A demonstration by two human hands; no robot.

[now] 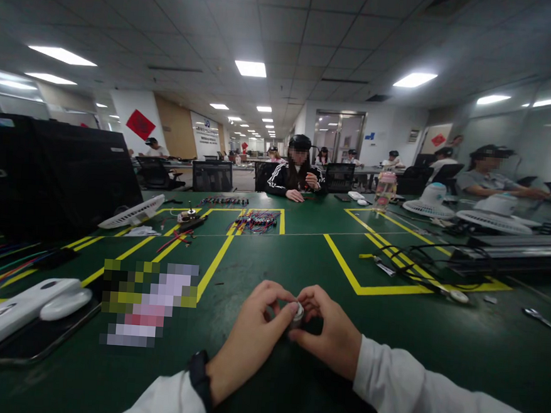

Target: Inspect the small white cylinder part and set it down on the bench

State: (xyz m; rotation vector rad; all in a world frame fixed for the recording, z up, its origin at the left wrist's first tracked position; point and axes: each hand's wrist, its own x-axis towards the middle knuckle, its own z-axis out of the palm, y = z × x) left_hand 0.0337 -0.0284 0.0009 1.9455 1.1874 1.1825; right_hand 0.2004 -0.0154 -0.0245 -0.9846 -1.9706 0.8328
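Both hands meet low over the green table (271, 263), fingertips drawn together around a small silvery round part (297, 313). The left hand (252, 331) comes in from below and left of the part, knuckles up, with thumb and forefinger curled onto its left side. The right hand (327, 333) comes in from below and right, fingers arched over the top and thumb against the near side. Each hand pinches the part, and the fingers hide most of it. Whether it rests on the table cannot be told.

A black watch (200, 377) sits on the left wrist, below and left of the part. White sleeves cover both forearms. A phone (34, 340) lies well left of the part. Yellow tape (346, 271) runs just beyond the part, to its right. Far beyond it lie bundled wires (258, 220), and farther still a person (297, 170) sits with hands on the table.
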